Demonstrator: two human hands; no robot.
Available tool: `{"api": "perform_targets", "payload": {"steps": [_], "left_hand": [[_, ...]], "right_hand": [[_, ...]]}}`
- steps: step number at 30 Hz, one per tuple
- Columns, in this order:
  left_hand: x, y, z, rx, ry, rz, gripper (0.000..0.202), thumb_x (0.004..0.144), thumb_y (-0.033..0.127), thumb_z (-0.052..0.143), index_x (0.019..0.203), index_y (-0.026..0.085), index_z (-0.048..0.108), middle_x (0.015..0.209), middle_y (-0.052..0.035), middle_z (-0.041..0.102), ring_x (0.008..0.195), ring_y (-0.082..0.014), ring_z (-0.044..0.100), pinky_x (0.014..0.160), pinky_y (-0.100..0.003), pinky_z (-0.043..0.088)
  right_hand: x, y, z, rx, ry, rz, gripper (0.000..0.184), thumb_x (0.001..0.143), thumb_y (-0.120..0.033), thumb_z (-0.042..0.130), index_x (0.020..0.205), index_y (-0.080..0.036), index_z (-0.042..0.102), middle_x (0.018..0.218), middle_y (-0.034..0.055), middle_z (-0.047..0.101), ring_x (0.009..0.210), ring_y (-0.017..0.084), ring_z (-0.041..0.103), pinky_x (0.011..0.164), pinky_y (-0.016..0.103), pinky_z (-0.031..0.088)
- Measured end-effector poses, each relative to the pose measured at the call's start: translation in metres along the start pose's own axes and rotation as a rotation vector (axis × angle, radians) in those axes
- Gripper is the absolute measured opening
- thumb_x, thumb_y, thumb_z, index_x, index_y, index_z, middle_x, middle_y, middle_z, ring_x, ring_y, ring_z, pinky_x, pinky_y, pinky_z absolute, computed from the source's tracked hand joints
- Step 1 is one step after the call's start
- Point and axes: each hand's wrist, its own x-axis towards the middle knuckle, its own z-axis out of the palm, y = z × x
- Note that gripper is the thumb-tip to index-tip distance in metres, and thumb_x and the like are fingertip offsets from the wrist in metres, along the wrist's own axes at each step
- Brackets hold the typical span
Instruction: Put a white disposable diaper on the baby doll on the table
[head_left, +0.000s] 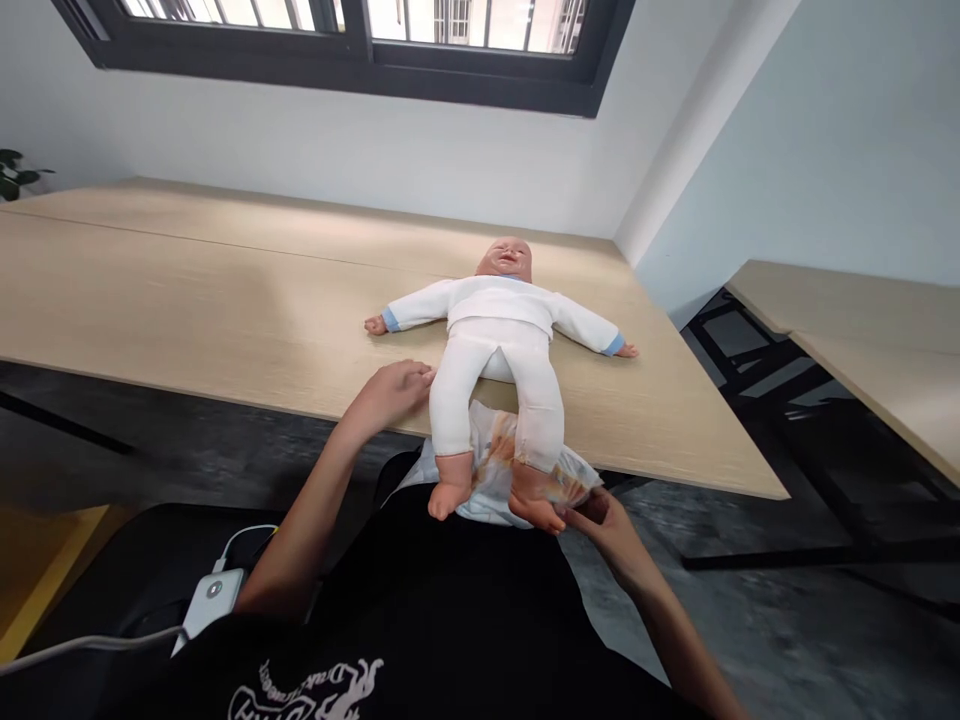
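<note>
Black shirt (420, 620) of the person fills the lower frame, with a white battery pack (214, 598) and its cable at the left side. Beyond it a baby doll (499, 330) in white clothes lies on its back on the desk (187, 290), head toward the far edge, arms spread, feet overhanging the near edge. A printed diaper (491, 470) lies beneath the lower legs and hangs over that same near edge.

Left hand (390, 388): flat on the desk at the near edge, fingers loosely spread, holding nothing, just beside the doll's thigh.

Right hand (604, 520): below the near edge, fingers narrowed onto the diaper's outer corner, just under one foot.

Step in hand, as judged: the diaper is being handled while the doll's legs rest on it. Both legs weigh on the diaper, so shifting it farther would call for the legs to be raised or the doll steadied by the free hand.

Background: a dark-framed window (352, 50) above the far edge, and a second desk (862, 320) well apart at the right.
</note>
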Motion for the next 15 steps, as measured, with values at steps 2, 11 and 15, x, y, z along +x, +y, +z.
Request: {"api": "perform_targets", "payload": {"steps": [2,11,15], "left_hand": [[-0.023,0.01,-0.003,-0.112,-0.008,-0.005,0.04,0.092,0.052,0.051,0.094,0.017,0.071,0.104,-0.0082,0.074,0.098,-0.0247,0.066,0.091,-0.034,0.049],[-0.062,0.002,-0.008,-0.12,-0.506,-0.018,0.035,0.094,0.046,0.057,0.086,0.016,0.075,0.085,-0.0048,0.074,0.079,-0.0179,0.065,0.076,-0.026,0.048],[-0.064,-0.024,0.02,-0.237,-0.702,0.086,0.031,0.096,0.041,0.059,0.113,0.019,0.074,0.11,-0.0061,0.075,0.1,-0.0208,0.067,0.09,-0.028,0.048]], "right_hand": [[-0.006,-0.001,0.002,-0.047,-0.074,0.016,0.054,0.069,-0.048,0.087,0.109,-0.016,0.067,0.098,0.0082,0.073,0.091,0.026,0.068,0.086,0.037,0.055],[-0.025,-0.05,0.029,-0.554,-0.623,-0.198,0.021,0.088,-0.03,0.059,0.1,-0.025,0.075,0.125,0.0049,0.068,0.098,0.028,0.066,0.092,0.039,0.052],[-0.028,-0.062,0.043,-0.481,-0.61,-0.197,0.064,0.088,-0.038,0.067,0.149,-0.041,0.049,0.16,-0.0033,0.038,0.144,0.032,0.04,0.121,0.041,0.031]]}}
